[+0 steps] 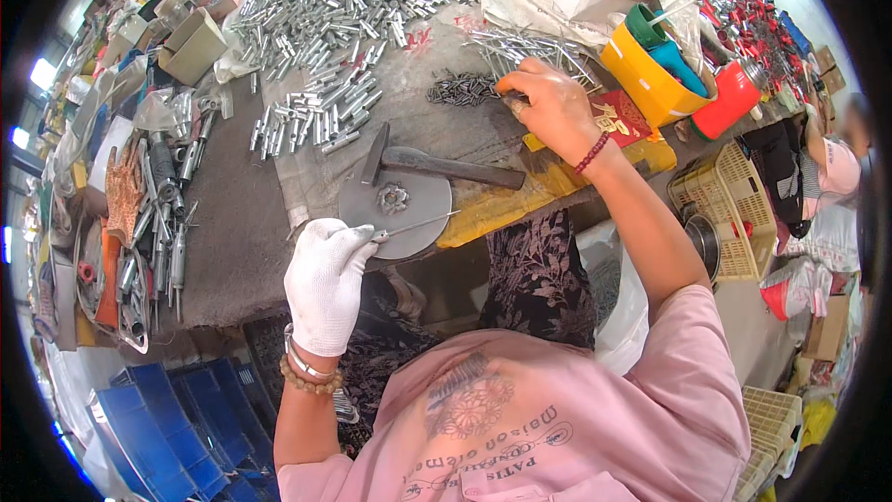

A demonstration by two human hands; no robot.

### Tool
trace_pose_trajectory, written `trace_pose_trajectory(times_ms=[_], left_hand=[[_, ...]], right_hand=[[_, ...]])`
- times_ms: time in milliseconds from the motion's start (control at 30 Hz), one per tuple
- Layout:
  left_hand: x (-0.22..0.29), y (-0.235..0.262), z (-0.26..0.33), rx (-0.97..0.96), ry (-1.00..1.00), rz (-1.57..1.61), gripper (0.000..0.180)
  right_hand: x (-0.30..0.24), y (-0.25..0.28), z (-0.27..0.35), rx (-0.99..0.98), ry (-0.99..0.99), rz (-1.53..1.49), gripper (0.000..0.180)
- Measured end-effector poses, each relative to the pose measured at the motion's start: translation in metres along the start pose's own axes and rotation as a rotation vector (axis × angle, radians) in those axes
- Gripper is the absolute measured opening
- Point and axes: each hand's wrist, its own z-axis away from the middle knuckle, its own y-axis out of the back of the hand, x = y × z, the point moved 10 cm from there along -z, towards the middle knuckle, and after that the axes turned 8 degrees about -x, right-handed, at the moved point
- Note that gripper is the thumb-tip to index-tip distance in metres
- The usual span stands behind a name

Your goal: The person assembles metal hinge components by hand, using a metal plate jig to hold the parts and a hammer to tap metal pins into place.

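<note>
Left hand, in a white knit glove, has its grip clamped on one end of a thin metal pin; the pin runs toward three o'clock and its free end lies over the rim of a round steel plate. A small toothed fitting sits at the centre of that plate. A hammer rests across the plate's twelve o'clock edge, head at ten o'clock, handle toward three o'clock.

Right hand, bare, with a dark red bead bracelet at the wrist, is at one o'clock from the plate, well apart from it. Its fingers are curled down on the tabletop at the edge of a loose bundle of thin metal pins; whether the grip is closed on anything cannot be told. A small pile of dark short pins lies just beside it at nine o'clock.

Farther out, at eleven o'clock, a large heap of silver metal sleeves covers the tabletop. At three o'clock from the right hand stand a yellow tub and a red canister.
</note>
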Motion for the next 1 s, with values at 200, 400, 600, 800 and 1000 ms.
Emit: trace_pose_trajectory(times_ms=[200,400,600,800,1000], left_hand=[[0.001,0.001,0.0,0.0,0.011,0.016,0.022],[-0.001,0.0,0.001,-0.011,0.031,0.044,0.021],[-0.002,-0.001,0.001,-0.018,0.038,0.019,0.021],[-0.003,-0.001,0.001,-0.021,0.035,0.053,0.021],[0.0,0.003,0.001,0.017,0.005,0.028,0.018]], right_hand=[[-0.007,-0.001,-0.008,-0.012,0.141,0.065,0.016],[-0.015,0.003,-0.003,-0.038,0.235,0.062,0.026],[-0.013,0.003,-0.004,-0.033,0.176,-0.031,0.029],[-0.007,-0.008,-0.012,-0.085,0.098,-0.024,0.022],[-0.004,-0.011,-0.011,-0.057,0.164,-0.034,0.02]])
